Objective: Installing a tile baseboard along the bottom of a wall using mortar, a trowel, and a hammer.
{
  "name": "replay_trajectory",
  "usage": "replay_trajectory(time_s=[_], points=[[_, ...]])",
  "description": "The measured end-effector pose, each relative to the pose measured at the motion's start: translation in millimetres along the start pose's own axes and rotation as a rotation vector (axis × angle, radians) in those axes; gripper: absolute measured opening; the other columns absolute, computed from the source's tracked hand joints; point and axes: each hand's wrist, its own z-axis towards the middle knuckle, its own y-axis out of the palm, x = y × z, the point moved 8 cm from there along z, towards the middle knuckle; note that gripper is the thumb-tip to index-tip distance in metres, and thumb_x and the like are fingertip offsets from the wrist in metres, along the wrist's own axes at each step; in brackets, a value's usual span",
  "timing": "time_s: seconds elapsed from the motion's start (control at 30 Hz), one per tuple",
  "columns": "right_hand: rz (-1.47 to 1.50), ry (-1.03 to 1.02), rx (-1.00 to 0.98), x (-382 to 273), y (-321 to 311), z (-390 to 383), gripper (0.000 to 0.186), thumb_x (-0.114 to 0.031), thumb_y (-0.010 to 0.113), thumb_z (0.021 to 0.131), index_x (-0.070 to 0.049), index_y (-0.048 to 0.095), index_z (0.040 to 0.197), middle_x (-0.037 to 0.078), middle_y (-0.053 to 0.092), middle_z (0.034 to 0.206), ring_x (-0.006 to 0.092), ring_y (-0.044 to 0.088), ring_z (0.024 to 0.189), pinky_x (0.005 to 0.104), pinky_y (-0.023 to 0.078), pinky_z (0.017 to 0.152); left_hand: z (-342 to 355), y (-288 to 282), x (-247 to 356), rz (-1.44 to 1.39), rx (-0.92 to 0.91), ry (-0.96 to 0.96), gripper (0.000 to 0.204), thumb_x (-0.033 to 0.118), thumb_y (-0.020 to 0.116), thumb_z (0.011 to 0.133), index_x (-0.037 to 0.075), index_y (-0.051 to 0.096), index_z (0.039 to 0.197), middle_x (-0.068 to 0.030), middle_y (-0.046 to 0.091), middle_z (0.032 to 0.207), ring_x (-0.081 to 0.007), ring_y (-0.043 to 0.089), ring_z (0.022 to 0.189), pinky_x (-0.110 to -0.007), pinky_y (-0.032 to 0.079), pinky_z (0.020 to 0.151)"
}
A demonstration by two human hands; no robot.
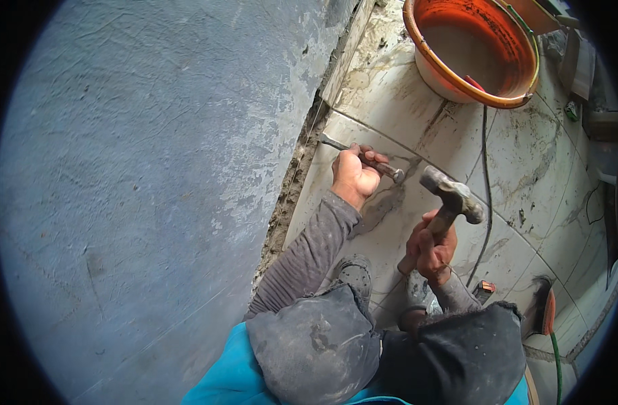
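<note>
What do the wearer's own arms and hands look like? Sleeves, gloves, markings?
Both hands are bare, no gloves: left hand, right hand. The left sleeve is long, grey and wrinkled, with dusty smudges, ending at the wrist. The right sleeve is grey too, but only a short stretch shows. No cables or printed markings visible on either sleeve.

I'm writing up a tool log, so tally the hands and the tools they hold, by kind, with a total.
Hands: 2, the left hand and the right hand
Chisel: 1, in the left hand
Hammer: 1, in the right hand
Total: 4
</note>
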Motion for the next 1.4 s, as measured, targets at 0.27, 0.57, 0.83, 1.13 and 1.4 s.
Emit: replay_trajectory(time_s=[0.27, 0.57, 0.83, 1.13, 1.4], points=[[-0.166, 0.32, 0.068, 33, 1, 6, 0.012, -0.009, 0.055, 0.091, -0.005, 0.044, 0.096, 0.001, 0.047, 0.059, 0.0084, 0.044, 0.044, 0.0253, 0.038, 0.04, 14, 8, 4, -0.063, 0.097, 0.017, 0.027, 0.021, 0.03, 0.102, 0.005, 0.037, 0.081, -0.0047, 0.039, 0.064, -0.0174, 0.037, 0.057, -0.036, 0.041, 0.06], [-0.102, 0.259, 0.068, 22, -7, 1, 0.009, -0.006, 0.054, 0.09, -0.005, 0.045, 0.091, 0.002, 0.049, 0.058, 0.0098, 0.048, 0.044, 0.0254, 0.041, 0.04, 20, -4, -3, 0.07, 0.004, 0.124, 0.026, 0.019, 0.03, 0.1, 0.006, 0.039, 0.079, -0.0033, 0.038, 0.062, -0.0163, 0.039, 0.057, -0.035, 0.041, 0.06], [0.076, -0.003, 0.204, -14, -14, 2, 0.009, -0.006, 0.052, 0.092, -0.002, 0.044, 0.094, 0.002, 0.048, 0.057, 0.0107, 0.046, 0.041, 0.026, 0.04, 0.04, 15, 11, -2, -0.035, -0.035, 0.089, 0.024, 0.018, 0.027, 0.102, 0.006, 0.037, 0.083, -0.0031, 0.038, 0.064, -0.0149, 0.035, 0.056, -0.034, 0.04, 0.057], [0.164, 0.033, 0.144, 6, -3, -3, 0.01, -0.005, 0.055, 0.09, -0.004, 0.045, 0.091, 0.002, 0.049, 0.061, 0.0102, 0.046, 0.042, 0.0273, 0.04, 0.04, 30, 5, 10, -0.033, -0.001, 0.142, 0.03, 0.02, 0.028, 0.101, 0.006, 0.038, 0.076, -0.0043, 0.038, 0.062, -0.0183, 0.038, 0.058, -0.036, 0.04, 0.06], [0.018, 0.262, 0.072, 23, -9, -9, 0.009, -0.002, 0.054, 0.088, -0.002, 0.045, 0.091, 0.004, 0.049, 0.055, 0.0132, 0.049, 0.039, 0.0257, 0.041, 0.038, -3, -9, -10, 0.12, -0.096, 0.178, 0.027, 0.017, 0.033, 0.1, 0.006, 0.041, 0.077, -0.0035, 0.04, 0.064, -0.0153, 0.039, 0.058, -0.035, 0.042, 0.062]])
